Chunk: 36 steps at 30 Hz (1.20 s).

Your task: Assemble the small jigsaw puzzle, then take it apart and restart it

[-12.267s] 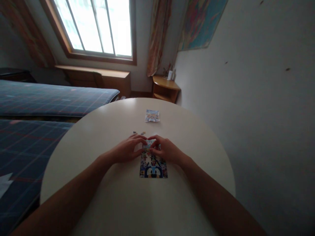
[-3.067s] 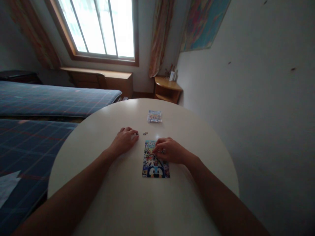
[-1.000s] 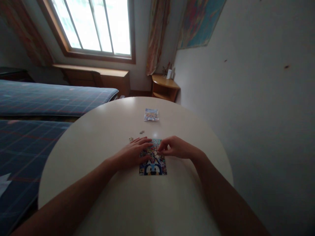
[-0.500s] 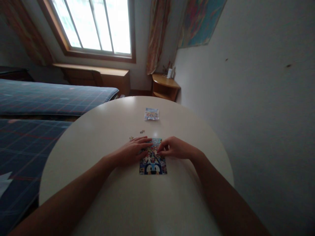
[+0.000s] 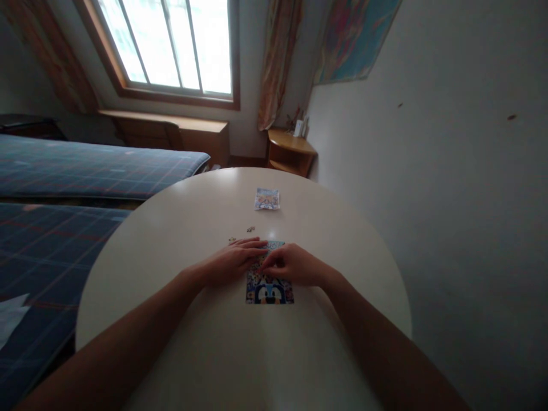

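Note:
A small colourful jigsaw puzzle (image 5: pixel 269 290) lies flat on the round cream table (image 5: pixel 240 342), a blue cartoon face at its near end. My left hand (image 5: pixel 231 262) rests on the puzzle's left edge with fingers stretched flat. My right hand (image 5: pixel 291 265) sits on the puzzle's upper middle, fingers curled and pinched together at the tips; whatever is under them is too small to make out. Two loose puzzle pieces (image 5: pixel 250 229) lie just beyond my left fingertips.
A small printed picture card (image 5: pixel 266 198) lies farther back on the table. Two beds with blue plaid covers (image 5: pixel 85 171) stand to the left. A wooden corner shelf (image 5: pixel 291 149) and a window (image 5: pixel 171 45) are at the back; a grey wall runs along the right.
My right hand has slid left and nearer, onto the middle of the puzzle, close to my left fingers. The left hand stays flat in place. The view shifted slightly.

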Motion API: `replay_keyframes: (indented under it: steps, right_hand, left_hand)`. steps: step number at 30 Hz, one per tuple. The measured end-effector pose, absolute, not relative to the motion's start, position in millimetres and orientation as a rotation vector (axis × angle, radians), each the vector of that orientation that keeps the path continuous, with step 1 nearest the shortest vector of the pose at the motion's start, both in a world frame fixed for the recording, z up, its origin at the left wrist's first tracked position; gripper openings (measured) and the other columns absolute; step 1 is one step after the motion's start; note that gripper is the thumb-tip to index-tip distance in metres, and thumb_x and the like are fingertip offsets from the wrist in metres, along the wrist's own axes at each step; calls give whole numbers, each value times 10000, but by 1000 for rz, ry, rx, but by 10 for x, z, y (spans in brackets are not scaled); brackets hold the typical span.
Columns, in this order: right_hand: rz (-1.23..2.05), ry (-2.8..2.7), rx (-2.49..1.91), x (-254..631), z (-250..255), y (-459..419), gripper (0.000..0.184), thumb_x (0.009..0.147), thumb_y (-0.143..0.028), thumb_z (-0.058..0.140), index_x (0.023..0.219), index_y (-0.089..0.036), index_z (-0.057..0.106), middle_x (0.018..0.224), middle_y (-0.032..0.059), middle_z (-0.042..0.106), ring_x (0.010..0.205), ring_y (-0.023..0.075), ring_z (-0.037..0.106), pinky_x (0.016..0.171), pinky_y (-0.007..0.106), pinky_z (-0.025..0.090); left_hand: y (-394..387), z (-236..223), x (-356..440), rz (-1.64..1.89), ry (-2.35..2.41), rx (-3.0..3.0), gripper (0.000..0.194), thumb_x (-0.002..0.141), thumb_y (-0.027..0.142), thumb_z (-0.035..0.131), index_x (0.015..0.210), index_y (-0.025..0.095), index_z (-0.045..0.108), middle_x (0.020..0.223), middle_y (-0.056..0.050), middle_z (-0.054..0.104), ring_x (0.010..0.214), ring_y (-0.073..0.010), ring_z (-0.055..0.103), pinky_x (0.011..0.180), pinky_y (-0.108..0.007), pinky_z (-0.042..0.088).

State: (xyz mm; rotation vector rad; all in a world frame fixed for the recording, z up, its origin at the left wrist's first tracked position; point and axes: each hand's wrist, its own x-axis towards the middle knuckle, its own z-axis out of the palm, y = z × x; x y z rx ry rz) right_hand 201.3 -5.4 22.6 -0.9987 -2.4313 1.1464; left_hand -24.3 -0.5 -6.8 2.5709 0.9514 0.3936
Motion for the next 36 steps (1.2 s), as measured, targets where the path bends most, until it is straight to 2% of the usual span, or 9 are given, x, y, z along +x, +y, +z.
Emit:
replay_keyframes:
  steps: [8,17,23,27,32,36]
  right_hand:
    - [1093,-2424,-1057,1999,162,-70,188,818,-288,646,901,-175,770,722,21,716,588,105,571,531,208,392]
    - [1050,-2419,-1055,1984,221,-97,147,822,-259,647,878,-177,756,738,21,720,611,106,587,561,209,411]
    - [1004,-2458,-1039,1955,224,-109,109,789,-212,675,858,-178,753,722,8,705,604,101,571,574,208,404]
    - [949,-2477,-1064,1929,261,-125,84,775,-199,687,826,-182,752,669,-13,673,568,87,529,557,201,370]
    - [872,-2506,-1057,1899,268,-136,99,811,-227,669,845,-177,748,686,-9,669,570,79,520,563,199,353]
    - [830,-2514,-1068,1896,261,-134,101,822,-257,680,851,-179,737,669,-14,652,566,80,513,554,200,342]
  left_hand:
    - [-8,-65,-234,409,939,2570,368,983,237,431,1325,274,561,1497,-32,450,1419,-214,340,1163,-441,280]
    - [-21,-29,-211,390,954,2546,356,991,264,420,1316,279,567,1494,-31,455,1423,-226,334,1159,-462,285]
    - [12,-58,-254,559,990,2508,430,969,231,409,1393,212,478,1491,-75,453,1411,-197,351,1162,-416,300]
    - [102,-25,-408,741,1249,2506,372,938,272,453,1275,179,578,1332,-97,584,1250,-228,510,1089,-411,392]
    - [190,27,-638,599,1516,2463,333,876,351,529,1118,165,663,1113,-109,663,1014,-254,611,947,-406,474]
    - [196,65,-693,492,1503,2426,297,827,404,580,998,190,695,1022,-89,665,944,-241,623,890,-368,483]
